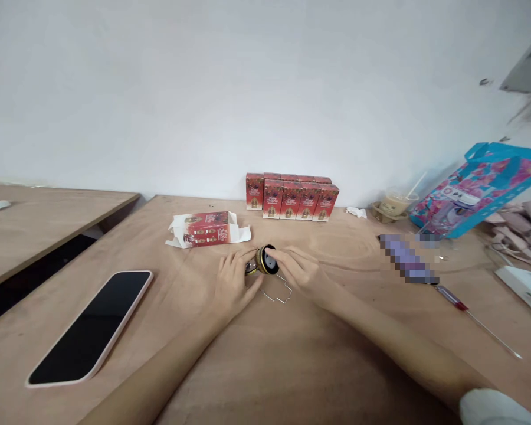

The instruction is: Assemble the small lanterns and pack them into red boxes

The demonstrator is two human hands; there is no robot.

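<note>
A small black-and-gold lantern (269, 260) lies tipped on its side between my hands, its round black base turned toward me. My left hand (233, 282) is wrapped around the lantern's body, so much of it is hidden. The fingers of my right hand (301, 268) are close together, with the fingertips against the rim of the black base. Below the lantern a bent wire handle (284, 298) sticks out over the wooden table (248, 366). Just beyond my left hand lies an opened red-and-white carton (206, 228), its flaps spread at both ends.
Several red boxes (287, 200) stand in rows against the wall. A pink-edged phone (92, 327) lies at left. To the right are a screwdriver (458, 302), a pixelated purple item (407, 260), a drink cup (393, 203), crumpled tissue (356, 212) and a blue floral bag (482, 186).
</note>
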